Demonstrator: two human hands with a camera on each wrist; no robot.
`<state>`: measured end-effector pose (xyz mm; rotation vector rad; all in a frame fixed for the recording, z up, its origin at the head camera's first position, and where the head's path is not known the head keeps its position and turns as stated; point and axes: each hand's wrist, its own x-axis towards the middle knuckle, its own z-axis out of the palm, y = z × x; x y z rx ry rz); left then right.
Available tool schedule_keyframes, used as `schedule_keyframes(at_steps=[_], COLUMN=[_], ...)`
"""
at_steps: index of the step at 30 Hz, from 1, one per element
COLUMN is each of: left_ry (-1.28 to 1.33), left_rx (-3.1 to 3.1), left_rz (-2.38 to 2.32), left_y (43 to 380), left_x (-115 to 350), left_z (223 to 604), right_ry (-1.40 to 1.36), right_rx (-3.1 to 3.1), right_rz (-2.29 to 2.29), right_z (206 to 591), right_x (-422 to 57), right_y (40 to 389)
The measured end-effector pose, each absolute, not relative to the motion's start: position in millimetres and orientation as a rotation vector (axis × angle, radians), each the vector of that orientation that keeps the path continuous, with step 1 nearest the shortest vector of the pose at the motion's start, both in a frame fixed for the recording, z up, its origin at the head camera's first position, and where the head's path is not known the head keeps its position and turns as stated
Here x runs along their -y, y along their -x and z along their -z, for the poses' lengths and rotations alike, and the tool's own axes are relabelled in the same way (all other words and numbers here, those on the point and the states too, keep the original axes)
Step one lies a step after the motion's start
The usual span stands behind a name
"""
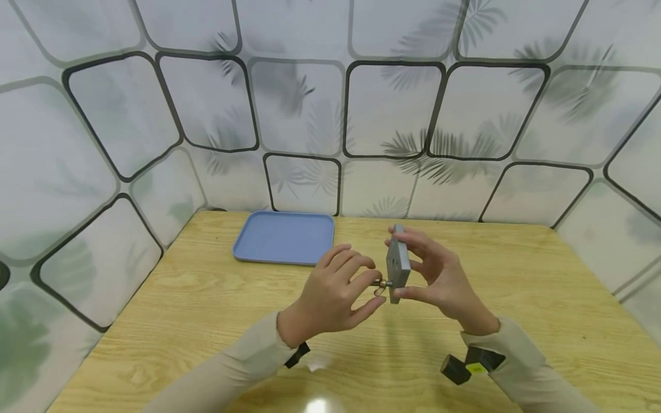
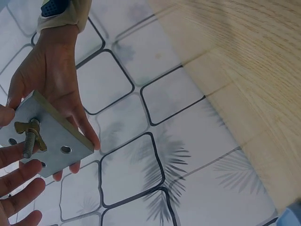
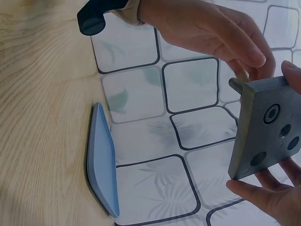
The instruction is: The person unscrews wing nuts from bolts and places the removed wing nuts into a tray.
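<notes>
A grey square metal plate with several holes stands on edge above the table, gripped at its edges by my right hand. From its left face sticks out a threaded bolt carrying a brass-coloured wing nut. My left hand has thumb and index finger at the wing nut, one on each side; its other fingers are spread apart. On the opposite face, in the right wrist view, a socket screw head sits in one hole. The left fingers partly hide the nut in the head view.
A blue tray lies at the back left of the wooden table. Behind the table hangs a patterned curtain. Dark camera mounts are strapped to the wrists.
</notes>
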<state>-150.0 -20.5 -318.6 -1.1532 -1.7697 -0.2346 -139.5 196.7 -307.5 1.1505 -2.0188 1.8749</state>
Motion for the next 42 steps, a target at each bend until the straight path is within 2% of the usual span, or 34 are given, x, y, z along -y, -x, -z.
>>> schedule_keyframes(at_steps=[22, 42], left_ry=[1.053, 1.132], left_rx=[1.848, 1.808], left_rz=[0.25, 0.287], left_y=[150.6, 153.1], left_x=[16.6, 15.9], left_z=[314.9, 315.5], right_ry=[-1.08, -1.087], right_rx=[2.068, 2.045], right_rz=[-1.898, -1.917], right_z=[309.4, 312.6], right_x=[-194.6, -194.1], right_y=[138.6, 139.1])
